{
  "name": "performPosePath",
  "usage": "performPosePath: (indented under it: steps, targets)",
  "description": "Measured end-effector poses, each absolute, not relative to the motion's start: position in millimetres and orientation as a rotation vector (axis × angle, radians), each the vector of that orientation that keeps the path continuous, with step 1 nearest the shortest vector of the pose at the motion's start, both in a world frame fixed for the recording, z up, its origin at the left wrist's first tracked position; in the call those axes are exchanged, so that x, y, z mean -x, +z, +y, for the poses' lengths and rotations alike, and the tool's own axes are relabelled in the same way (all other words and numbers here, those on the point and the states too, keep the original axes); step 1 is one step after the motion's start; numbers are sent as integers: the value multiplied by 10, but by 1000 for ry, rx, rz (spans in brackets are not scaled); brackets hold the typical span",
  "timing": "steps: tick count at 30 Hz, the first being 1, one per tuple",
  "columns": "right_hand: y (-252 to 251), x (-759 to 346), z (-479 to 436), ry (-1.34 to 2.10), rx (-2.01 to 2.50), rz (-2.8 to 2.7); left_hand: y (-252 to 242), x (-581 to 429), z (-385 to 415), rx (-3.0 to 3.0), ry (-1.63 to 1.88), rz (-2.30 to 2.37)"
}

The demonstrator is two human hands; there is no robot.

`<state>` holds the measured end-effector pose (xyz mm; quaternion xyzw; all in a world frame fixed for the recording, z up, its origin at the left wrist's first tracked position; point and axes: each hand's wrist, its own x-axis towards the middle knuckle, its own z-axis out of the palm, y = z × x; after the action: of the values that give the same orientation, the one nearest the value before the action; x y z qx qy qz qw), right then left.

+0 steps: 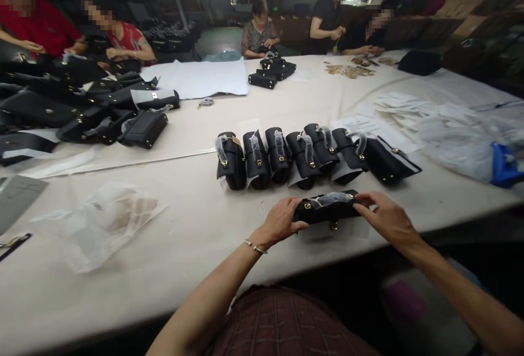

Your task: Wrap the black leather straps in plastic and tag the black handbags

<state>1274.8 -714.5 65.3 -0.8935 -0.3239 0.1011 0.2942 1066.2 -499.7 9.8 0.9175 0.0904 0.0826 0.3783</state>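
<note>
In the head view, the left hand (281,218) curves around one end of a black bag (321,214), thumb in front and fingers partly spread over the top; the right hand (387,217) pinches the other end, thumb and fingertips nearly closed. The bag is at the table (184,219) edge, before the person. The step in hand looks like positioning or straightening it; a next move would call for an even hold at both ends, clear of the wrapped handle (333,199). The bag is smooth and matte, its handle sheathed in crinkled film, with shiny gold-coloured fittings.

Beyond it stands a row of black bags (282,173), rounded and narrow, with pale sheet showing underneath. To the left lies a limp, translucent plastic bag (110,219). Farther off are a loose pile of black bags (45,105), a flat white sheet (200,77), scattered tan pieces (347,71) and seated and standing co-workers (260,34).
</note>
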Motion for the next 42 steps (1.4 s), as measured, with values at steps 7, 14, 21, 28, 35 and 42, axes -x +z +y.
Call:
performPosePath:
  steps: [7,14,21,28,35,42]
  targets:
    - [217,-13326,-7250,578,2344,-1271,-26,-10735,-5091,-2368,93,273]
    - [184,-13359,-7276,670,2286,-1299,82,-10792,-5055,-2327,154,176]
    - [199,-13305,-7049,684,2224,-1418,191,-10892,-5034,-2518,99,-28]
    - [-99,-13374,-6841,613,2147,-1578,84,-10723,-5072,-2726,323,13]
    - [-355,-13351,-6789,294,1914,-1909,137,-10574,-5040,-2783,492,62]
    - [254,-12925,-6546,615,2140,-1583,214,-10500,-5019,-2800,476,125]
